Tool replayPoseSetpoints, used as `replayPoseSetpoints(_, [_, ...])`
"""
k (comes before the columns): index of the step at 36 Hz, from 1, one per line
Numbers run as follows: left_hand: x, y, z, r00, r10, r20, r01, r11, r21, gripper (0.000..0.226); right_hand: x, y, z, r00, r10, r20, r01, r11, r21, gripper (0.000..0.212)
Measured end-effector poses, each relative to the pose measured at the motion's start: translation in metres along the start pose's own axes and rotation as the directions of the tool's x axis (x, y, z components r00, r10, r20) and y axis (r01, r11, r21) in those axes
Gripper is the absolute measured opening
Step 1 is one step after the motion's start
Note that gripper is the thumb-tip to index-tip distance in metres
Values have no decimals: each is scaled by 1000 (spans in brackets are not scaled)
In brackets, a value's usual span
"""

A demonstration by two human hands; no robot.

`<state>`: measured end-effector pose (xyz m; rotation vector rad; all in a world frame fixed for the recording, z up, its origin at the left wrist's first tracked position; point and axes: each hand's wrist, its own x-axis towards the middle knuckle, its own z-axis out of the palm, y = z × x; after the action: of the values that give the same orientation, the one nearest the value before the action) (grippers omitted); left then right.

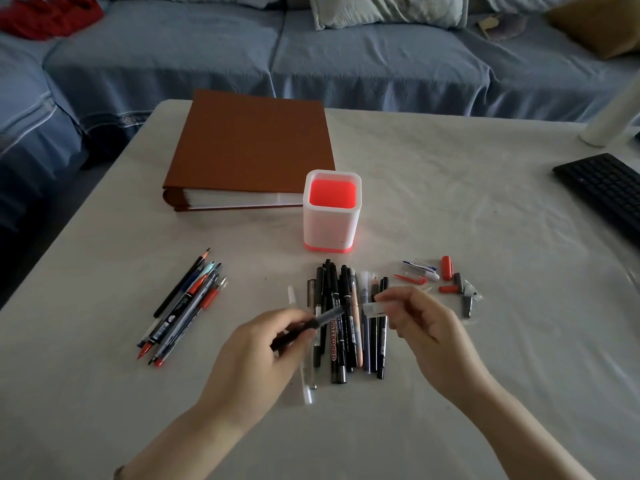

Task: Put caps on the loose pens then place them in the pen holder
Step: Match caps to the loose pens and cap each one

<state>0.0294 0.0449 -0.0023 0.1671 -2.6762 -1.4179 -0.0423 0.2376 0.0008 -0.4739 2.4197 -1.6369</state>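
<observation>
The left hand (263, 348) curls its fingers around a dark pen (327, 317), whose tip points toward the right hand (422, 323). The right thumb and forefinger pinch what appears to be a clear cap (375, 308), just apart from the pen tip. Both hands hover above a row of capped pens (349, 341). Uncapped pens (187, 306) lie to the left and loose caps (445, 280) to the right. The white pen holder (331, 223) stands behind, beside a brown binder (252, 143).

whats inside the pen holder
Only the red interior of the pen holder shows, and nothing pokes above its rim. Its near wall hides the bottom, so that cannot be checked.
</observation>
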Motion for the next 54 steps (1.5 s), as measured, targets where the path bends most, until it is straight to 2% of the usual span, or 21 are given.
replayPoseSetpoints(9, [0, 1, 2, 996, 88, 19, -89, 996, 21, 22, -1, 0, 1, 1000, 12, 22, -12, 1000, -25, 34])
replayPoseSetpoints(13, [0, 0, 2, 991, 124, 41, -126, 990, 57, 20, -3, -4, 2, 996, 3, 91, -2, 1000, -8, 19])
replayPoseSetpoints(22, [2, 5, -5, 992, 103, 71, -102, 995, -15, 26, -4, -13, -6, 986, 3, 168, -3, 1000, 5, 42])
replayPoseSetpoints(27, [4, 13, -7, 997, -25, 78, 33, 994, -104, 26, -2, -16, -6, 986, -72, 150, 83, 994, -67, 40])
replayPoseSetpoints(29, [6, 20, -10, 991, -90, 102, 107, 977, -183, 26, -2, -17, -5, 987, -104, 125, 114, 991, -68, 31])
replayPoseSetpoints(31, [10, 24, -14, 970, -164, 177, 210, 933, -290, 24, -1, -16, -4, 985, -111, 133, 121, 990, -66, 16])
replayPoseSetpoints(33, [13, 26, -17, 926, -237, 294, 337, 870, -361, 24, -2, -16, -4, 982, -105, 159, 118, 990, -77, 14])
replayPoseSetpoints(35, [13, 29, -18, 880, -292, 375, 439, 803, -404, 19, -4, -18, 2, 983, -77, 166, 78, 997, -1, 8])
replayPoseSetpoints(36, [12, 30, -16, 872, -300, 387, 456, 786, -417, 18, -5, -21, 6, 987, -42, 158, 28, 996, 90, 7])
replayPoseSetpoints(38, [10, 31, -13, 892, -265, 367, 413, 806, -423, 15, -5, -25, 15, 989, 49, 137, -87, 953, 289, 10])
replayPoseSetpoints(40, [8, 29, -11, 939, -213, 271, 308, 872, -381, 14, -3, -26, 20, 984, 125, 124, -166, 891, 423, 13])
replayPoseSetpoints(42, [9, 18, -14, 968, -208, 142, 238, 939, -247, 30, -1, -25, 21, 979, 180, 99, -206, 853, 479, 13])
replayPoseSetpoints(43, [11, 9, -18, 976, -204, 73, 213, 965, -150, 33, 1, -23, 21, 977, 198, 72, -208, 855, 475, 11])
replayPoseSetpoints(45, [14, -13, -28, 983, -160, -93, 169, 981, 95, 18, 3, -17, 20, 976, 218, 6, -200, 885, 419, 12])
replayPoseSetpoints(47, [18, -36, -40, 964, -94, -248, 172, 933, 316, 11, 7, -12, 16, 968, 243, -61, -208, 916, 344, 21])
replayPoseSetpoints(49, [20, -55, -49, 949, -98, -299, 226, 873, 432, 11, 15, -5, 10, 954, 277, -115, -234, 927, 294, 25])
replayPoseSetpoints(54, [19, -78, -50, 952, -177, -250, 291, 778, 556, 13, 42, 13, 2, 926, 347, -150, -331, 936, 119, 32])
